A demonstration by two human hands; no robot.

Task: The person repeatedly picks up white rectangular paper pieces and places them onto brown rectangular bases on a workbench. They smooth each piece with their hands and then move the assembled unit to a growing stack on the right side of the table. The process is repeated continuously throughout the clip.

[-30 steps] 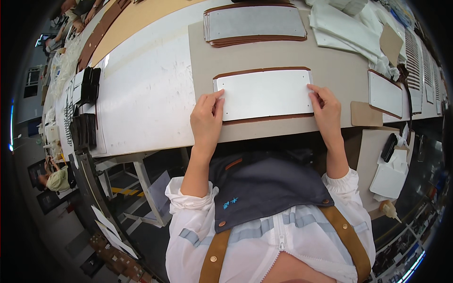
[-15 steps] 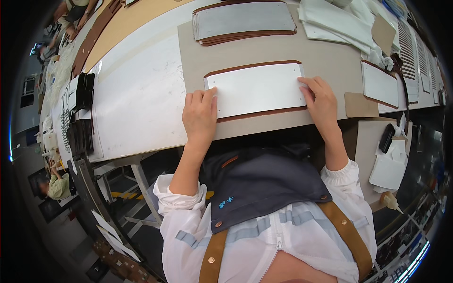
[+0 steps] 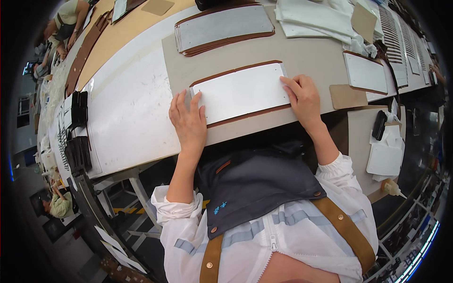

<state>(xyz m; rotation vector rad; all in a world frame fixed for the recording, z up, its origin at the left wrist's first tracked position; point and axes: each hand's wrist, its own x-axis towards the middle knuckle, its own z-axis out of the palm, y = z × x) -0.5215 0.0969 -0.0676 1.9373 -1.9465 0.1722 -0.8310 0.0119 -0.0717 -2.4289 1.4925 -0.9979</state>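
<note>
White-grey panel (image 3: 243, 92) with brown leather edging, centre frame, lying flat on taupe mat (image 3: 306, 52) over the workbench. Left hand (image 3: 188, 120) pressed flat on the panel's left end, fingers spread and extended, nothing clasped. Right hand (image 3: 304, 96) at the right end, fingers loosely curved, tips resting on the edge; gripping or only steadying: cannot tell. Probably light, thin, fairly stiff, smooth-faced, so prone to sliding; best taken by the short ends, thumbs on top, no bending at the middle. Stack of like panels (image 3: 224, 26) at upper centre. Single panel (image 3: 365, 73) at right. Black pieces (image 3: 78, 111) at left edge.
</note>
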